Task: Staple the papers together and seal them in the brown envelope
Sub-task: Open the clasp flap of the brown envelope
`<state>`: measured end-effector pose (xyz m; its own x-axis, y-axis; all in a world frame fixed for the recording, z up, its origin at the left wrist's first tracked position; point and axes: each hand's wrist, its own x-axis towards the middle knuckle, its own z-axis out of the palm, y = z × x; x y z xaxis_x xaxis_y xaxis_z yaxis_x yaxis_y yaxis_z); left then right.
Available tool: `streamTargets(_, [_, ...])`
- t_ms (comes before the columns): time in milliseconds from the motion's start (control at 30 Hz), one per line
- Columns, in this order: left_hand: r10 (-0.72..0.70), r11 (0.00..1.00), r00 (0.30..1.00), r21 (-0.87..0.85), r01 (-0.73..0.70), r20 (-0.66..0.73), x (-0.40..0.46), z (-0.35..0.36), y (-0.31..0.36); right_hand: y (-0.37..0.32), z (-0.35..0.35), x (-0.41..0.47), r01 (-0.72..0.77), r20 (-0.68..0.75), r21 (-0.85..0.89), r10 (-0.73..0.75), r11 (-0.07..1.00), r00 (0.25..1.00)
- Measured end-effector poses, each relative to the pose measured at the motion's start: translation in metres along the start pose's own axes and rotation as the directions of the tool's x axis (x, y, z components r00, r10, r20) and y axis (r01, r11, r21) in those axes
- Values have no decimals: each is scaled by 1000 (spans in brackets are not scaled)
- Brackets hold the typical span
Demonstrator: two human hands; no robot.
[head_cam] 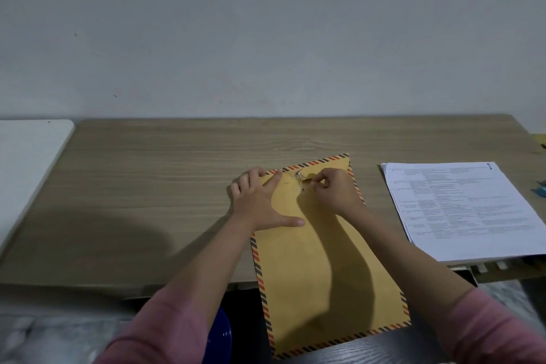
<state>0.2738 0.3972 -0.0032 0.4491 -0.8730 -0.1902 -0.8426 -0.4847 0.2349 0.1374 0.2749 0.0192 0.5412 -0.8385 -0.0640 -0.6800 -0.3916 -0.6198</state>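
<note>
A brown envelope [325,269] with a striped red and black border lies lengthwise on the wooden desk [165,186], its near end hanging over the front edge. My left hand [260,201] presses flat on its upper left part, fingers spread. My right hand [334,189] pinches the thin closure string beside the two round buttons [299,180] on the flap. A stack of printed white papers [464,210] lies to the right of the envelope, untouched. No stapler is clearly in view.
A white tabletop [29,162] adjoins the desk on the left. Something blue [540,189] sits at the far right edge. A blue round object [221,334] shows below the desk's front edge. A plain wall rises behind the desk.
</note>
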Motion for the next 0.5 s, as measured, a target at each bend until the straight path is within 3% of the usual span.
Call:
streamTargets(300, [36,999,999,-27,-36,0,0,0,-2,-21,13,42,-16,-77,14,17,1000,997])
streamTargets(500, [35,999,999,-27,-35,12,-1,-1,-1,-39,34,36,177,99,67,-183,982,978])
